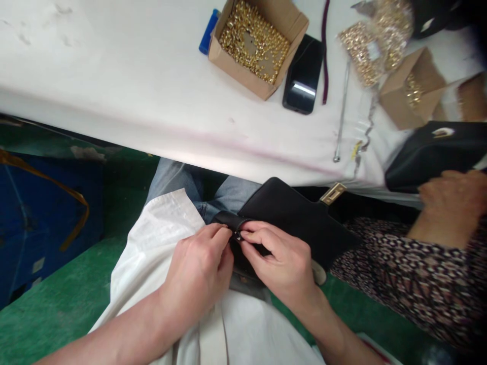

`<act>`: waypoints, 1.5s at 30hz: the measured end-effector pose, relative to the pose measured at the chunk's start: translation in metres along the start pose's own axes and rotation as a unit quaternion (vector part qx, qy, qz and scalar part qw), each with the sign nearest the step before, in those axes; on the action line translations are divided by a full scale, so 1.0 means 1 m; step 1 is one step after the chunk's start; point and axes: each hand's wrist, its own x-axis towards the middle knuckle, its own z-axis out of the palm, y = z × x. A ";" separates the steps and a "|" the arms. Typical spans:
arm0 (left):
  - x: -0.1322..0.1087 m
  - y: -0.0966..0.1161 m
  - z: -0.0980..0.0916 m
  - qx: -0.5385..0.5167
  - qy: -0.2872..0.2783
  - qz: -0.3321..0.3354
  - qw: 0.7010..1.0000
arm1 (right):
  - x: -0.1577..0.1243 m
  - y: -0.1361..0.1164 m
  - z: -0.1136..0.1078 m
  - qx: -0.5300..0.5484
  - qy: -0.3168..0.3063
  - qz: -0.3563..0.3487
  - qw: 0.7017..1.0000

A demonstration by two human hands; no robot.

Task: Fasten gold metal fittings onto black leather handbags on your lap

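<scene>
Black, leather-like material is gathered between two bare hands over the wearer's lap, where the smooth black bag piece (300, 218) is held just below the table edge. From the fingertips, its long axis is run up and to the right, toward a rectangular gold-coloured metal clasp (333, 193) at the far edge. The nearer side of the broad flap is overlapped by the right hand (285, 253); at the left, only the rolled dark edge is met by the left hand (203, 258). A narrow pinch is made by the right thumb and forefinger on that edge, beside a tiny shiny fitting (237, 235) too small to be identified. The left fingertips are bunched closely on the same edge, almost touching the right ones; what is gripped beneath them cannot be told.

Loose white cloth (155, 238) is draped in soft folds over faded blue denim (169, 185). On the smooth white tabletop (114, 76), rounded gold pieces (236, 30) are held in a square brown cardboard box (236, 73), with a glossy black phone (304, 76) set just beside it. At the right, a dark bag (418, 152) is touched by a co-worker's hand (449, 203).
</scene>
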 end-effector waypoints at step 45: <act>0.005 -0.016 -0.001 -0.091 0.025 0.046 0.995 | 0.002 -0.006 0.001 -0.019 -0.001 0.027 0.999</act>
